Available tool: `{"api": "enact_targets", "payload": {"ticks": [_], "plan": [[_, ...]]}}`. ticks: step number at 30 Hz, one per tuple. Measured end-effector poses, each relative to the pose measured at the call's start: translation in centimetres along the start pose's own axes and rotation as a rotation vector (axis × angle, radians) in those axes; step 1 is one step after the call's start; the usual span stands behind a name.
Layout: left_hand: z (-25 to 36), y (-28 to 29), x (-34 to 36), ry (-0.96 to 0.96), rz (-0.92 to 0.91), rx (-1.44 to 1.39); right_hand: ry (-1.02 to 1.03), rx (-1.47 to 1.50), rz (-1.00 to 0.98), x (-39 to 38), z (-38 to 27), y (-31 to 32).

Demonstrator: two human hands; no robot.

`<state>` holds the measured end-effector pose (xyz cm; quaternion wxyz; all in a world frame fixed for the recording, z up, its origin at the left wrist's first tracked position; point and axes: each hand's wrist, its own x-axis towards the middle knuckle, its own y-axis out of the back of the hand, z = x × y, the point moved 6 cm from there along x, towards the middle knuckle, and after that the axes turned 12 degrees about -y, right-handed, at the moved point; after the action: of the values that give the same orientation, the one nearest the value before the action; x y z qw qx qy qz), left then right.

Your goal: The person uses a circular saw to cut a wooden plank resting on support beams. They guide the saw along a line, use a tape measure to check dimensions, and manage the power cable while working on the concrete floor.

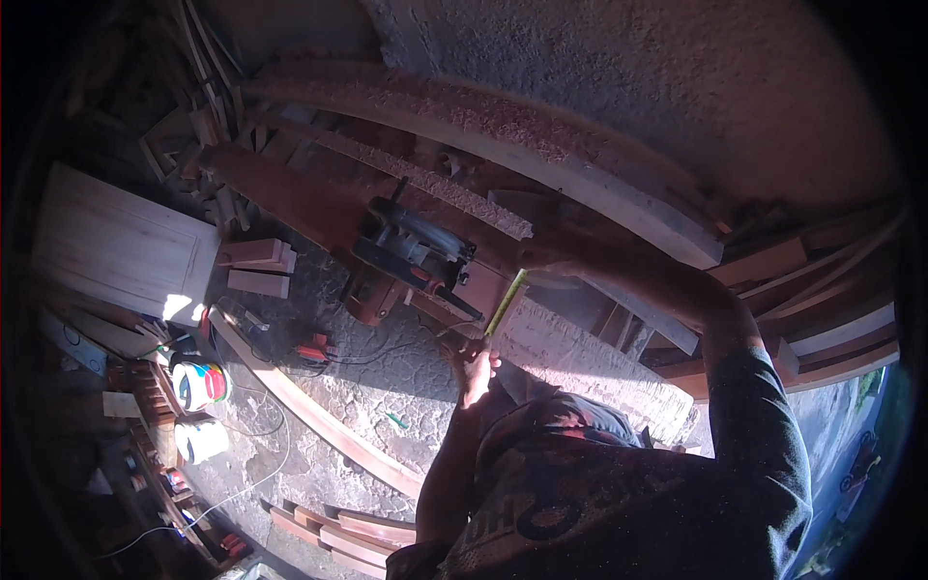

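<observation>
A yellow measuring tape (506, 302) stretches across the end of a reddish board (483, 286). My left hand (475, 369), fingers curled, grips the tape at its lower end, near my body. My right hand (546, 259) holds the upper end at the board's far edge; its fingertips are in shadow. Just left of the tape, a power saw (411, 256) with a dark handle and metal parts sits on the workpiece. A long pale sawdust-covered board (599, 362) lies under my right arm.
Long beams (628, 198) run along the wall. A panel (121, 237), short blocks (259, 280) and a long plank (319, 401) are at left, with white buckets (198, 440), an orange tool (314, 350) and cords on the floor. More stacked timber (836, 329) stands at right.
</observation>
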<state>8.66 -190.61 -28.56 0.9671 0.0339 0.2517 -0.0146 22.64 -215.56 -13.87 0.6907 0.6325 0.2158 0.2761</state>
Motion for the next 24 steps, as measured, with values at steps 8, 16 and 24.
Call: {"api": "enact_targets", "payload": {"ticks": [8,16,24], "plan": [[2.7,-2.3,-0.6,-0.083,-0.073,0.232,-0.105,0.106,-0.119,-1.0,1.6,-3.1],[3.7,-1.8,-0.5,-0.215,-0.047,0.219,-0.004,-0.052,0.062,-2.3,0.4,0.2],[5.7,-2.3,-0.7,-0.250,-0.064,0.308,0.003,-0.035,0.232,-2.5,0.9,0.1]]}}
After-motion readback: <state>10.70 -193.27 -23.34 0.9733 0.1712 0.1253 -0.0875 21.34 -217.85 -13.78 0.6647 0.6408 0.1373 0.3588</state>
